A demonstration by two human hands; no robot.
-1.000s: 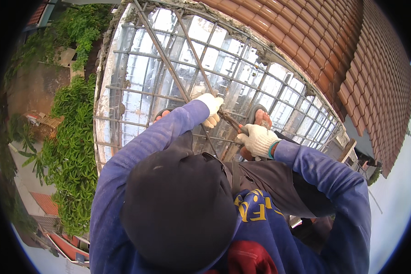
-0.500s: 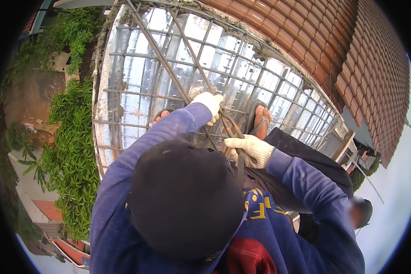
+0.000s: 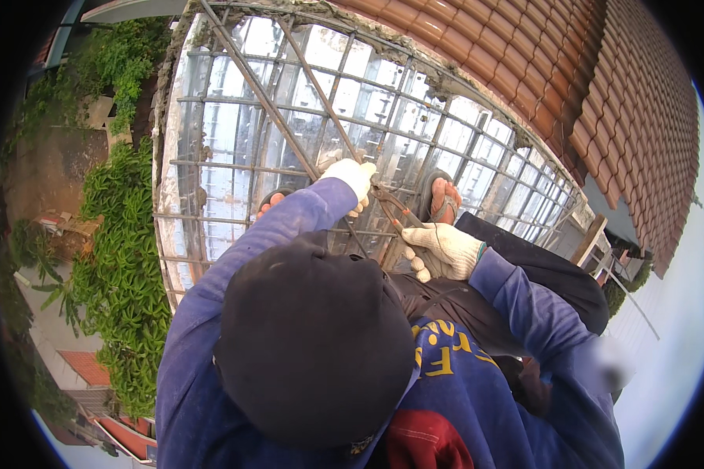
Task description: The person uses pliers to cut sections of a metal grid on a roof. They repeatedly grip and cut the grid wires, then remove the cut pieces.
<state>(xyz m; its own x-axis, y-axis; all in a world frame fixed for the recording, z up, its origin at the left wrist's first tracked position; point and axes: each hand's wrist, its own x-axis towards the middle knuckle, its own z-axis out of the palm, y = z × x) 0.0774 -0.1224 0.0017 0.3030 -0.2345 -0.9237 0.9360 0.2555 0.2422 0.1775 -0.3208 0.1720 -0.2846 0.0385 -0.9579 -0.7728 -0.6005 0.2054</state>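
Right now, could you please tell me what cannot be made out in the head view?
Head view:
Handle ends of the tool: hidden by the right hand.
Palm of left hand: hidden by its back.
Left foot: mostly covered by the left sleeve.
Tiled roof: cut by upper edge.

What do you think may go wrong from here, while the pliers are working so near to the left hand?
- The pliers sit right beside the left hand; a slip might pinch the glove.
- The sandalled right foot shows bare toes near the pliers, so a dropped tool could hurt them.
- The grid has open gaps, where a foot might catch.
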